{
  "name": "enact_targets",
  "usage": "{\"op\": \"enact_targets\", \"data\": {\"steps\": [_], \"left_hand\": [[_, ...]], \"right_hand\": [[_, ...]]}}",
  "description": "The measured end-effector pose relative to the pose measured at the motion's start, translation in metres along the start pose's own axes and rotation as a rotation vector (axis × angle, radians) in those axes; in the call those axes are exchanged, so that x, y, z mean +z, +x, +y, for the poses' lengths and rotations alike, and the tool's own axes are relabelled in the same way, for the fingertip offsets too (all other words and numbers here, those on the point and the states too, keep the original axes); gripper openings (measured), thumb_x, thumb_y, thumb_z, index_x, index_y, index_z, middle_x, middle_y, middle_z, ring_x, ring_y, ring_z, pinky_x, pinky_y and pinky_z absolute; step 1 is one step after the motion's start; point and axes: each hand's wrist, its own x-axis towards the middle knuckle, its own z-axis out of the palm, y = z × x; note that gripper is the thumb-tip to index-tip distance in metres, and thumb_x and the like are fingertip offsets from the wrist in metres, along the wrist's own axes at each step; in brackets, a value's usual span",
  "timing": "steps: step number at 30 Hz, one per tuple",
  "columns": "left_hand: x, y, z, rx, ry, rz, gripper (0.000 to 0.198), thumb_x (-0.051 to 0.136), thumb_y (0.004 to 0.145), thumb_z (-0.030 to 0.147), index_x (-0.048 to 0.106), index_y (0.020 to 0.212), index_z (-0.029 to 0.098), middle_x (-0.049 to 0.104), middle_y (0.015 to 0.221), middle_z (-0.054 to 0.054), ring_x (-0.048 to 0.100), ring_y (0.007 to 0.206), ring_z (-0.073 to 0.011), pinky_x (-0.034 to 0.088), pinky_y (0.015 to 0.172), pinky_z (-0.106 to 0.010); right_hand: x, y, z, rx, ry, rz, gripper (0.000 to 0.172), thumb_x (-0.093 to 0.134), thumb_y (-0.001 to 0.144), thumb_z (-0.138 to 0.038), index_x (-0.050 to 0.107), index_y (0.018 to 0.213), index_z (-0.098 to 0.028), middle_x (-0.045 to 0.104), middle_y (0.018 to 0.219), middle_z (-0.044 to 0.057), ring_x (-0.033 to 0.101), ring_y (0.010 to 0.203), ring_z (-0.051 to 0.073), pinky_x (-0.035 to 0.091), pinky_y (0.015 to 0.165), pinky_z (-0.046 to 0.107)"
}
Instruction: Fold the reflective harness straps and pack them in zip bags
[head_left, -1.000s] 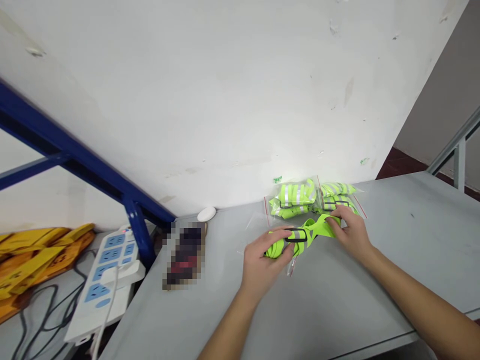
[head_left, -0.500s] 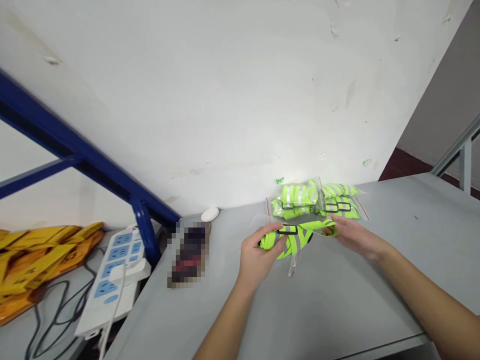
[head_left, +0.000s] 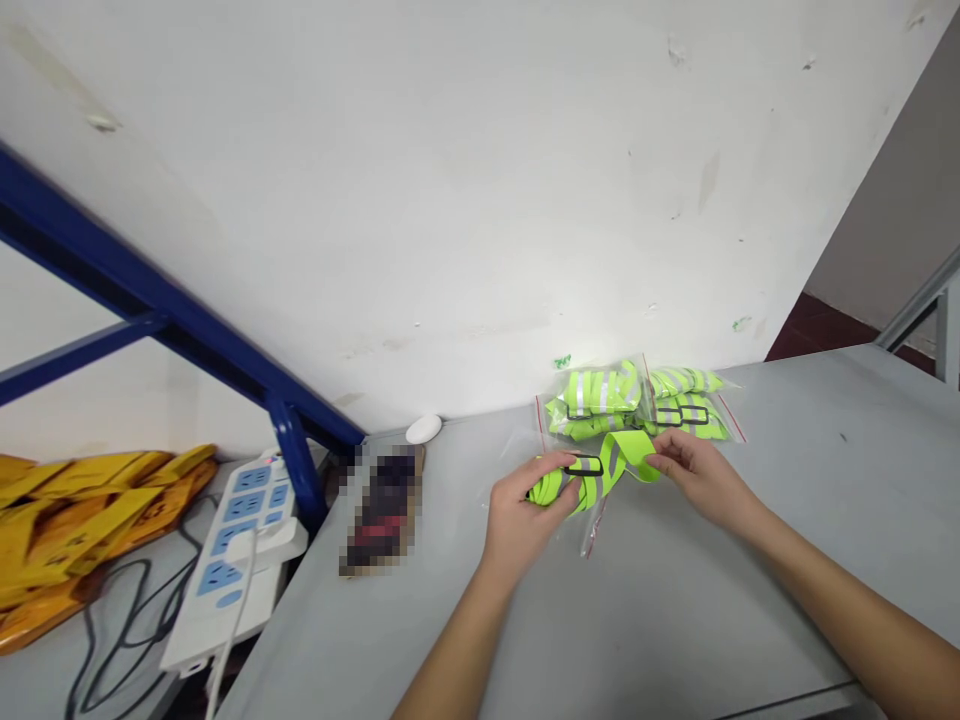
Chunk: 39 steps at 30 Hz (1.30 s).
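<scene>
My left hand [head_left: 529, 510] grips a folded bundle of neon-yellow reflective strap [head_left: 592, 488] with grey stripes. A black rectangular buckle [head_left: 584, 465] lies on top of the bundle, by the left fingers. My right hand [head_left: 694, 475] pinches a loose loop of the same strap, which bends up and over between the two hands. Under the bundle lies a clear zip bag [head_left: 594, 530], mostly hidden. Just beyond the hands are bagged reflective straps [head_left: 604, 392], stacked, and more bagged straps [head_left: 686, 410] to their right, with black buckles showing.
A grey table [head_left: 630, 620] meets a white wall. At its left are a white oval object [head_left: 424, 429] and a blurred-out dark item [head_left: 384, 510]. Further left stand a blue metal frame [head_left: 289, 440], a power strip [head_left: 232, 560] with cables, and yellow folded material [head_left: 97, 510].
The strap end by my right hand has turned from a flattish stretch into a raised, wider loop. My right fingers have shifted their pinch on it. My left hand keeps its grip.
</scene>
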Motion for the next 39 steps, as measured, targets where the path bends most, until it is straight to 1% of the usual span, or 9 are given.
{"op": "enact_targets", "data": {"steps": [6, 14, 18, 21, 25, 31, 35, 37, 39], "left_hand": [[-0.003, 0.0, 0.005, -0.124, -0.077, -0.002, 0.02, 0.067, 0.072, 0.025, 0.071, 0.091, 0.021, 0.074, 0.094, -0.004, 0.069, 0.084, -0.0199, 0.056, 0.069, -0.027], [-0.005, 0.003, 0.003, -0.151, -0.118, -0.001, 0.02, 0.069, 0.071, 0.026, 0.071, 0.09, 0.02, 0.074, 0.093, -0.005, 0.068, 0.08, -0.0191, 0.055, 0.069, -0.027], [-0.005, 0.003, -0.003, -0.179, -0.174, 0.002, 0.022, 0.07, 0.07, 0.029, 0.07, 0.091, 0.019, 0.074, 0.093, -0.006, 0.068, 0.079, -0.0194, 0.055, 0.067, -0.027], [-0.004, 0.004, -0.006, -0.21, -0.202, 0.006, 0.025, 0.072, 0.07, 0.032, 0.07, 0.091, 0.018, 0.074, 0.091, -0.006, 0.067, 0.075, -0.0188, 0.054, 0.062, -0.027], [-0.007, 0.003, -0.005, -0.187, -0.145, 0.02, 0.025, 0.072, 0.07, 0.032, 0.07, 0.09, 0.018, 0.073, 0.086, -0.005, 0.066, 0.073, -0.0187, 0.053, 0.061, -0.026], [-0.01, 0.003, -0.003, -0.185, -0.121, 0.035, 0.026, 0.072, 0.07, 0.033, 0.071, 0.091, 0.019, 0.072, 0.085, -0.004, 0.065, 0.072, -0.0182, 0.052, 0.061, -0.026], [-0.007, 0.004, -0.008, -0.349, -0.313, 0.007, 0.037, 0.075, 0.067, 0.038, 0.068, 0.098, 0.017, 0.07, 0.097, -0.007, 0.066, 0.078, -0.019, 0.052, 0.065, -0.027], [-0.008, 0.005, -0.009, -0.459, -0.439, -0.031, 0.044, 0.077, 0.065, 0.039, 0.066, 0.102, 0.017, 0.07, 0.096, -0.006, 0.066, 0.076, -0.0182, 0.052, 0.064, -0.027], [-0.01, 0.006, -0.008, -0.562, -0.535, -0.094, 0.048, 0.079, 0.064, 0.038, 0.064, 0.105, 0.018, 0.07, 0.09, -0.005, 0.066, 0.072, -0.0178, 0.051, 0.061, -0.026]], "right_hand": [[0.0, 0.001, -0.003, 0.179, 0.727, -0.186, 0.028, 0.066, 0.081, -0.045, 0.056, 0.08, -0.02, 0.058, 0.075, 0.001, 0.055, 0.068, 0.013, 0.048, 0.068, 0.028], [0.002, 0.008, 0.003, 0.216, 0.912, -0.109, 0.028, 0.074, 0.069, -0.034, 0.049, 0.068, -0.022, 0.043, 0.064, -0.002, 0.048, 0.063, 0.015, 0.048, 0.059, 0.03], [0.001, 0.004, -0.005, 0.159, 0.933, -0.125, 0.031, 0.069, 0.074, -0.047, 0.051, 0.075, -0.022, 0.037, 0.062, -0.004, 0.041, 0.057, 0.013, 0.048, 0.067, 0.034], [-0.003, 0.002, -0.005, 0.11, 0.689, -0.15, 0.038, 0.073, 0.071, -0.049, 0.051, 0.088, -0.023, 0.043, 0.071, -0.004, 0.045, 0.062, 0.013, 0.047, 0.066, 0.032], [-0.005, 0.005, 0.004, 0.032, 0.198, 0.03, 0.029, 0.07, 0.076, -0.038, 0.047, 0.087, -0.024, 0.033, 0.068, -0.007, 0.037, 0.058, 0.01, 0.04, 0.056, 0.024], [-0.003, -0.002, 0.002, -0.189, 0.101, -0.086, 0.015, 0.046, 0.094, -0.035, 0.049, 0.105, -0.026, 0.049, 0.088, 0.001, 0.051, 0.08, 0.016, 0.048, 0.073, 0.033], [-0.009, -0.014, -0.01, -0.504, -0.035, -0.032, 0.028, 0.047, 0.091, -0.021, 0.043, 0.118, -0.029, 0.051, 0.104, 0.006, 0.055, 0.095, 0.02, 0.048, 0.087, 0.042], [-0.014, -0.019, -0.02, -0.659, -0.296, -0.027, 0.039, 0.053, 0.087, -0.018, 0.044, 0.124, -0.029, 0.049, 0.116, 0.009, 0.052, 0.108, 0.024, 0.046, 0.093, 0.044], [-0.02, -0.022, -0.03, -0.762, -0.592, -0.087, 0.04, 0.057, 0.086, -0.018, 0.051, 0.124, -0.029, 0.046, 0.127, 0.011, 0.047, 0.117, 0.027, 0.046, 0.094, 0.045]]}}
